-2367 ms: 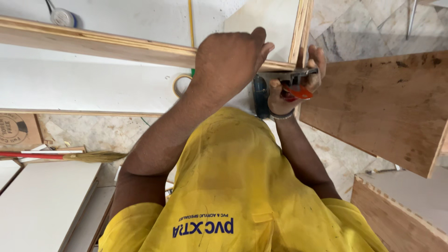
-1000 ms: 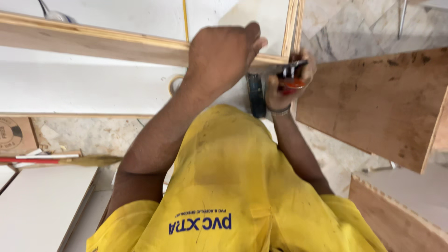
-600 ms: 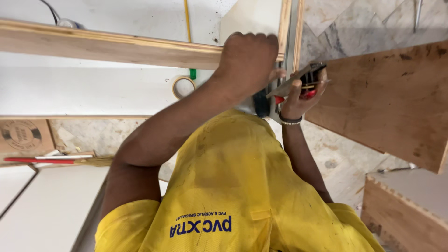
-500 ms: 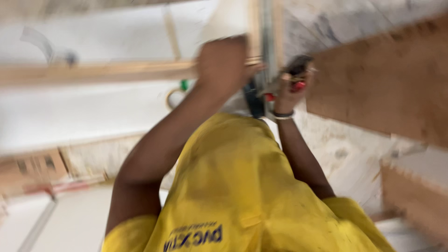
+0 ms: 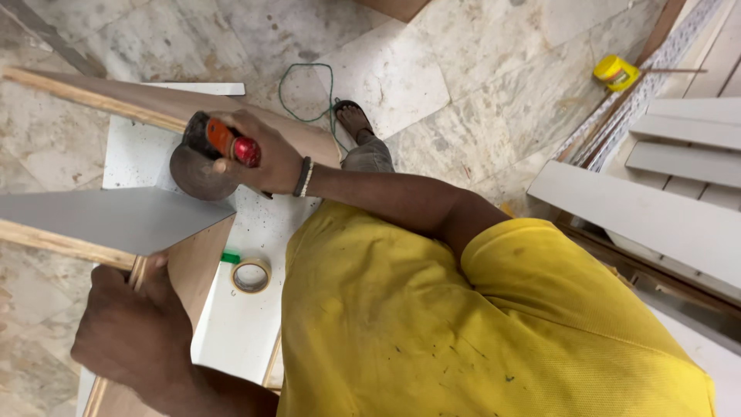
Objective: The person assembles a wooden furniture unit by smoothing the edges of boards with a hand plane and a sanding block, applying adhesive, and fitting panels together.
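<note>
My right hand (image 5: 258, 158), with a beaded band at the wrist, is shut on a dark power tool (image 5: 202, 164) with a round base and a red-orange grip. The tool sits at the far corner of a grey laminated panel (image 5: 108, 220). My left hand (image 5: 131, 336) grips the near edge of the brown plywood board (image 5: 197, 266) that stands under that panel. Both boards rest over a white sheet (image 5: 231, 332) on the floor. My yellow shirt fills the lower right.
A roll of tape (image 5: 252, 276) and a small green piece (image 5: 231, 257) lie on the white sheet. A green cord (image 5: 309, 89) loops on the marble floor by my sandalled foot (image 5: 353, 120). White panels (image 5: 648, 205) are stacked at right, with a yellow tin (image 5: 615, 72) beyond.
The view has swung sharply. Before, both hands were up together at a wooden frame edge. Now my right hand holds the tool at the grey panel's corner and my left hand grips the plywood edge.
</note>
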